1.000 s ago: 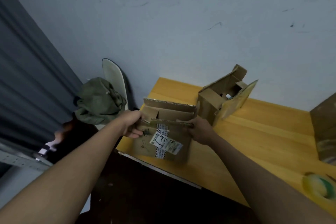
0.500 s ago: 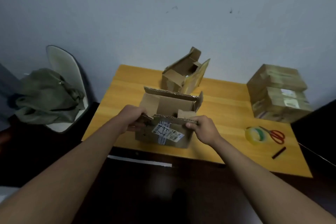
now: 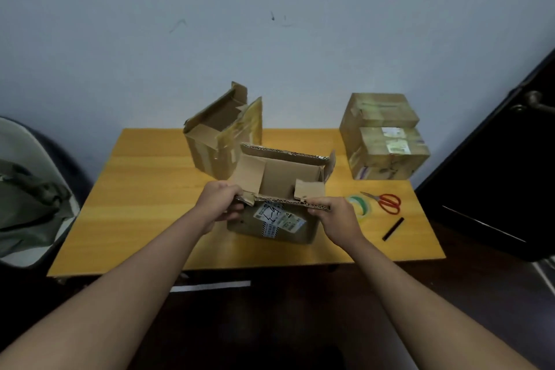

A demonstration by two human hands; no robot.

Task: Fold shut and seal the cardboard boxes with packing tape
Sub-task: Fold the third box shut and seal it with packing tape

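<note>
An open cardboard box (image 3: 279, 225) with a white shipping label on its near side stands at the middle of the wooden table (image 3: 144, 219). My left hand (image 3: 219, 201) grips the left end of its near top flap. My right hand (image 3: 338, 215) pinches the right end of the same flap. The far flap and both side flaps stand up, and the inside looks empty. A second open box (image 3: 216, 141) sits behind it, tilted. A roll of clear tape with a green core (image 3: 360, 209) lies just right of my right hand.
Two taped boxes (image 3: 384, 135) are stacked at the table's back right. Red-handled scissors (image 3: 386, 202) and a short black stick (image 3: 392, 228) lie near the tape. A chair with a green garment (image 3: 27, 189) stands at the left. A dark door (image 3: 504, 159) is at the right.
The view has swung right and down, bringing the whole table into sight. Both hands have carried the labelled box from the table's left corner toward its middle, still holding the near flap.
</note>
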